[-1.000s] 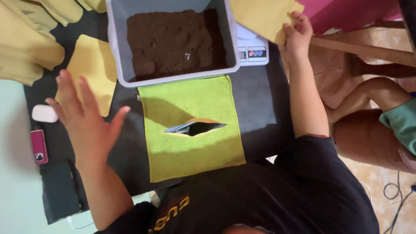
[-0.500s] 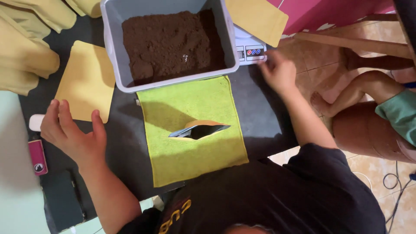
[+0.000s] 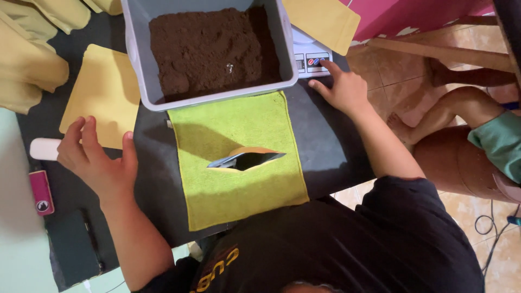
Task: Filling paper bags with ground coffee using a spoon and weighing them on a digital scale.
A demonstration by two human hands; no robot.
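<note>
Dark desk (image 3: 320,141) across most of view, running off far edge. Grey tub (image 3: 209,51) at far-centre edge, holding dark brown powder (image 3: 209,46) banked toward far side. Green cloth (image 3: 239,157) spread at centre, just on near side of tub, reaching near edge. Flat yellow pouch (image 3: 103,95) w/ one corner under left fingers, toward left edge, just beside tub. More yellow pouches (image 3: 32,59) piled at far-left corner; another yellow pouch (image 3: 323,21) lying atop white scale (image 3: 306,54) at far-right, behind tub. Open pouch (image 3: 245,159) standing mid-cloth, mouth gaping, silver lining inside. Left hand (image 3: 97,160) near left edge, fingers spread & slightly curled, tips resting on flat pouch's near corner, pinching nothing. Right hand (image 3: 342,89) by tub's right corner, index finger stretched onto scale's buttons, others loosely bent. White oblong item (image 3: 43,149) & small pink device (image 3: 42,192) at left edge.
</note>
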